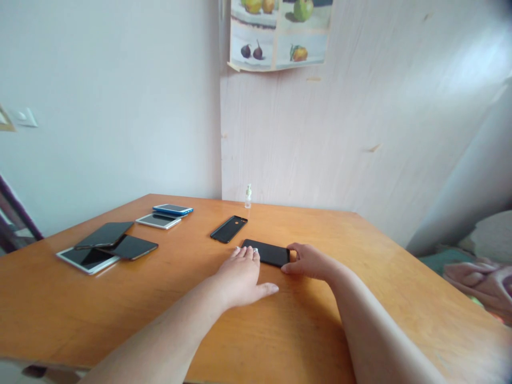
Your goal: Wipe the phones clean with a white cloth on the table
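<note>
A black smartphone (272, 253) lies on the wooden table in front of me, its dark face up. My right hand (310, 261) grips its right end between thumb and fingers. Over its left end, my left hand (243, 272) is laid palm down, fingers stretched out and thumb apart. Small bits of white material (256, 250) show at the left fingertips; most of it is hidden under them, and I cannot make out what it is. Just beyond lies a black phone case (229, 229) with its hollow side up.
On the table's (320, 229) left side, a white-framed tablet (90, 260) lies under two dark devices (134, 247). Farther back, a blue-edged phone (173, 209) overlaps a white one (158, 220). A small clear pump bottle (248, 197) stands at the far edge, near the wall.
</note>
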The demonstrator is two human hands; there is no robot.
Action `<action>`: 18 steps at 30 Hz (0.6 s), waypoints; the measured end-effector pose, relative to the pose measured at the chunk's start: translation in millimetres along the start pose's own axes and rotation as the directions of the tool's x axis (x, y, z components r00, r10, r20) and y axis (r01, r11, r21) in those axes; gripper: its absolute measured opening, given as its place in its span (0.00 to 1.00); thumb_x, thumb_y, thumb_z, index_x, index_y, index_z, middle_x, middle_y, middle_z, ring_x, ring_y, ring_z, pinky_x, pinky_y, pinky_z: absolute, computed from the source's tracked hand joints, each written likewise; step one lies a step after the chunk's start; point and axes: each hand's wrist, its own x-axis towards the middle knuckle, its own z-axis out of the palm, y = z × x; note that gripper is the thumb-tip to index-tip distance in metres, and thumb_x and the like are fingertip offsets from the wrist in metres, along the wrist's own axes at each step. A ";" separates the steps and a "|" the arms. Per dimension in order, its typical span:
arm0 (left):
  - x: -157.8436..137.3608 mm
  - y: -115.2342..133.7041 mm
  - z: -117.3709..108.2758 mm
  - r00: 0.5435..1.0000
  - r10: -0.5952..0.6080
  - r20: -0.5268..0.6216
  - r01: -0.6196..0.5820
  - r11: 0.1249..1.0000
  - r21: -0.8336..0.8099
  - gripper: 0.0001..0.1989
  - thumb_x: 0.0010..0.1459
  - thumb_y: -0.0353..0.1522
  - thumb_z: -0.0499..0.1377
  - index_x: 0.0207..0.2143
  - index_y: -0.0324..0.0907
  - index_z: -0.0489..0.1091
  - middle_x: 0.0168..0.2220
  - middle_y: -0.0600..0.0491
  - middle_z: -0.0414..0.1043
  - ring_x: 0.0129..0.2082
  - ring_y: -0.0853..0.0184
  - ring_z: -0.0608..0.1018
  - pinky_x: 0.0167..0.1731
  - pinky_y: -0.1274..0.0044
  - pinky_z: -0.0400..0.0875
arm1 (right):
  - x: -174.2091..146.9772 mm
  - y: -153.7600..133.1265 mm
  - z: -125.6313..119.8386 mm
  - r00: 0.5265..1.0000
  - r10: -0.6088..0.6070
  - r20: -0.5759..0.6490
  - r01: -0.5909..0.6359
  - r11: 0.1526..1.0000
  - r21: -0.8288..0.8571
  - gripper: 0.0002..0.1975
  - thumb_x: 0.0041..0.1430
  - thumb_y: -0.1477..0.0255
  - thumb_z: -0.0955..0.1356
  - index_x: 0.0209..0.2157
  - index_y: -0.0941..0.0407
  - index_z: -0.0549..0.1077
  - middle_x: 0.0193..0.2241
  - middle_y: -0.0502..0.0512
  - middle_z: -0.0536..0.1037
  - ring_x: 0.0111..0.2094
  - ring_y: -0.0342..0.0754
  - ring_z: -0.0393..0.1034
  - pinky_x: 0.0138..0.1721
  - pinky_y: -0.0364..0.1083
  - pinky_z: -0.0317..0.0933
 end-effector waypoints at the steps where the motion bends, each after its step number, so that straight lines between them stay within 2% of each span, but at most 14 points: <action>1: -0.5 1.5 1.5 0.999 0.046 0.007 -0.046 0.999 -0.015 0.52 0.52 0.63 0.43 0.65 0.32 0.52 0.67 0.36 0.47 0.67 0.49 0.52 0.63 0.64 0.46 | -0.4 -0.4 -0.1 1.000 0.002 0.000 -0.002 1.000 0.003 0.37 0.42 0.59 0.74 0.54 0.56 0.69 0.43 0.59 0.77 0.41 0.54 0.71 0.37 0.46 0.61; 3: -1.6 4.5 3.3 0.992 0.129 0.014 -0.129 0.991 -0.043 0.51 0.53 0.63 0.43 0.66 0.35 0.51 0.67 0.40 0.45 0.67 0.52 0.51 0.64 0.67 0.45 | -0.8 -0.9 -0.1 1.000 0.005 0.001 -0.005 1.000 0.006 0.36 0.42 0.59 0.74 0.54 0.56 0.69 0.42 0.58 0.78 0.40 0.54 0.72 0.37 0.45 0.61; 5: -2.2 6.1 2.6 0.989 0.149 0.010 -0.148 0.988 -0.049 0.50 0.53 0.63 0.43 0.66 0.35 0.51 0.67 0.40 0.45 0.67 0.52 0.51 0.64 0.66 0.45 | -0.6 -0.7 0.1 1.000 0.002 -0.001 -0.002 1.000 0.010 0.36 0.42 0.59 0.74 0.54 0.56 0.69 0.41 0.58 0.78 0.39 0.53 0.72 0.37 0.46 0.62; 10: -1.3 2.1 -5.1 0.999 -0.032 0.007 0.032 0.999 0.034 0.50 0.54 0.59 0.48 0.63 0.25 0.53 0.65 0.30 0.49 0.65 0.46 0.54 0.63 0.61 0.46 | 0.1 0.5 0.2 1.000 -0.009 -0.013 0.009 1.000 -0.012 0.38 0.42 0.58 0.74 0.56 0.57 0.68 0.46 0.61 0.76 0.44 0.56 0.71 0.41 0.47 0.61; 12: -1.0 0.8 -5.5 0.999 -0.050 0.015 0.050 0.997 0.051 0.52 0.54 0.60 0.48 0.63 0.24 0.53 0.65 0.28 0.48 0.65 0.45 0.54 0.63 0.61 0.47 | -0.1 0.1 -0.1 1.000 -0.009 -0.005 0.009 1.000 -0.011 0.39 0.42 0.58 0.74 0.56 0.58 0.68 0.46 0.61 0.76 0.44 0.56 0.71 0.41 0.47 0.62; 18: -3.3 7.1 3.9 0.990 0.139 0.027 -0.138 0.990 -0.019 0.53 0.52 0.63 0.44 0.66 0.32 0.49 0.67 0.38 0.44 0.67 0.51 0.50 0.64 0.67 0.45 | -1.2 -1.6 -1.2 1.000 -0.007 -0.008 0.007 1.000 -0.008 0.39 0.42 0.58 0.74 0.56 0.59 0.68 0.46 0.62 0.76 0.44 0.56 0.71 0.42 0.47 0.62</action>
